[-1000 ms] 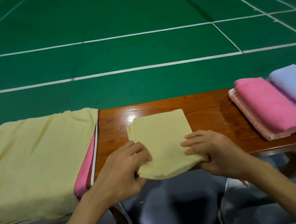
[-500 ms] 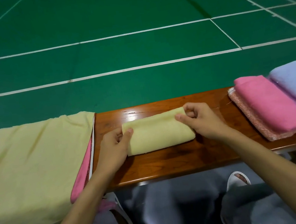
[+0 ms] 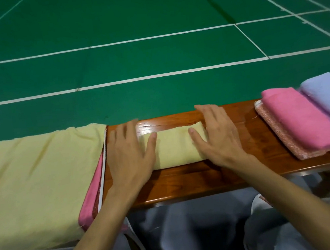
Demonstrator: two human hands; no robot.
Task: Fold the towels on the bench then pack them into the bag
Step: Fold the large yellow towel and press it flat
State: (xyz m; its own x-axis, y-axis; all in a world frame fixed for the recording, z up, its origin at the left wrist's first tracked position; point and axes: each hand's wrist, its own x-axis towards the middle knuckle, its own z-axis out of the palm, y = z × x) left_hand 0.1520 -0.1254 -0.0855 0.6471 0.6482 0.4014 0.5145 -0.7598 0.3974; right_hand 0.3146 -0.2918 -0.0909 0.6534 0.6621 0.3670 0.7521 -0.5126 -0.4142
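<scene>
Folded yellow towel (image 3: pixel 174 146) lying lengthwise along bench (image 3: pixel 205 179), flat hands at ends

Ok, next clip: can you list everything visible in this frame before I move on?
folded towel: one, pale yellow, middle of the bench, under both hands
bench: one, glossy brown wood, across the foreground
spread cloth: one, pale yellow, over the bench's left end
pink cloth: one, edge showing beneath the spread cloth
pink towel: one, folded, bench's right end
patterned towel: one, salmon, under the pink towel
lilac towel: one, right of the pink towel
court floor: green with white lines, beyond the bench
trousers: grey, below the bench
left hand: flat on the folded towel's left end
right hand: flat on its right end
</scene>
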